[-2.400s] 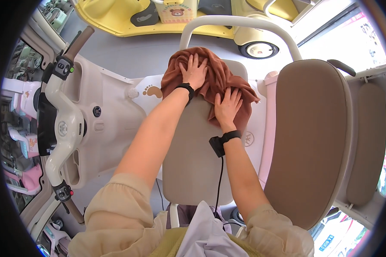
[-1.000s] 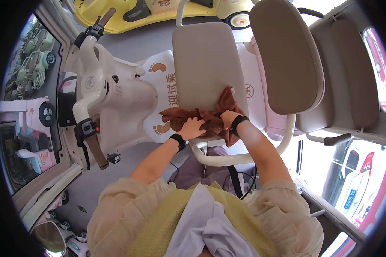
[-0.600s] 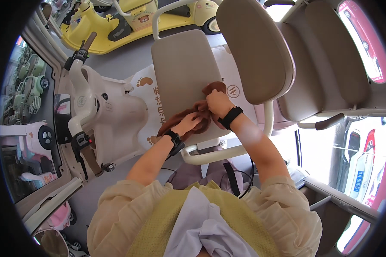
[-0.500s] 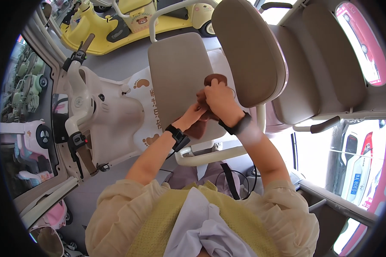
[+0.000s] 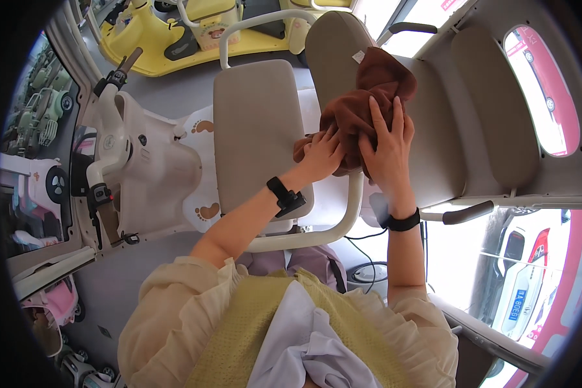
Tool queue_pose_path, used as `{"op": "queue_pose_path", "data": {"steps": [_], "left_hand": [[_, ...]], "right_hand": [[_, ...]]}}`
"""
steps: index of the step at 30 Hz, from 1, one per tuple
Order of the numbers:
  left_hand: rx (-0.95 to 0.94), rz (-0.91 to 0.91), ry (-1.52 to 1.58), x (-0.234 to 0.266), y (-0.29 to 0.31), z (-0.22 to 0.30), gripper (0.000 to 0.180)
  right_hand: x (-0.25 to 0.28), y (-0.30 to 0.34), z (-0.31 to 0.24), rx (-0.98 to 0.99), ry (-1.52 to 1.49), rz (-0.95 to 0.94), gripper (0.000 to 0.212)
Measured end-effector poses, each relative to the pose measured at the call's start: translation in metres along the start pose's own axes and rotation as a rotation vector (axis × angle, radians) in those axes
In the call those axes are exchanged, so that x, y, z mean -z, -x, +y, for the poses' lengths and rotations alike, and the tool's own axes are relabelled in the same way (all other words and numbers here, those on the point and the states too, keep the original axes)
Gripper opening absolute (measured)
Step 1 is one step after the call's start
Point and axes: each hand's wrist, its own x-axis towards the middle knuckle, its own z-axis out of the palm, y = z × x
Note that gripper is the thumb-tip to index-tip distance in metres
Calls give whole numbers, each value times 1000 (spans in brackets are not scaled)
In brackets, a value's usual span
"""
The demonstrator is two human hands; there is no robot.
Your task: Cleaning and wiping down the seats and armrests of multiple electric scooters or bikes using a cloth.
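A brown cleaning cloth lies bunched over the taupe backrest of the front seat, with a small white tag at its upper edge. My right hand rests on the cloth's right part, fingers stretched and spread. At the cloth's lower left, my left hand has its fingers curled onto the fabric, and a bit of cloth sticks out beside it. Each wrist wears a black band. The taupe seat cushion is left of my hands. Much of the backrest is hidden under the cloth.
A cream armrest rail curves round the seat's near side. Handlebars stand at the left, and a rear bench seat is at the right. A yellow scooter stands beyond. Black cable lies below the rail.
Both hands have shifted right, from above the seat cushion to the backrest. The cloth, earlier bunched between them, is now spread wider, and my right hand's fingers have opened out.
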Motion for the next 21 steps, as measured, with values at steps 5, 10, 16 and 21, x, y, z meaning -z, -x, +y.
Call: {"op": "queue_pose_path", "data": {"steps": [5,10,16,21], "left_hand": [[-197,-50,-207,7,-21,-13,40],[50,11,153,9,-78,-23,46],[151,183,44,2,-89,-39,45],[283,71,87,4,-57,-8,45]], "right_hand": [[-13,-26,15,39,-176,-67,49],[-38,-69,56,80,-374,-186,48],[-55,-84,56,45,-515,-206,52],[-53,-67,58,60,-448,-118,49]]}}
